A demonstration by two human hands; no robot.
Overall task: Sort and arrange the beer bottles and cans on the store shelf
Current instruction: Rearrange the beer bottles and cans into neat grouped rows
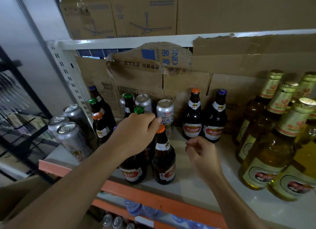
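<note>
Left hand (pixel 136 134) is gripping the top of a brown bottle (pixel 133 172) standing on the shelf (pixel 196 186), 7 o'clock from the silver can (pixel 165 116); right hand (pixel 201 153) is hovering 3 o'clock from that bottle, loosely curled, empty

Shelf edge (pixel 153 199): orange. Near bottle (pixel 164 160): brown, orange cap. Right bottles (pixel 266 157): yellow-green, gold foil. Far can (pixel 165 116): silver, blue-patterned.

cans (pixel 68 126) left — bottles (pixel 273 143) right
</note>
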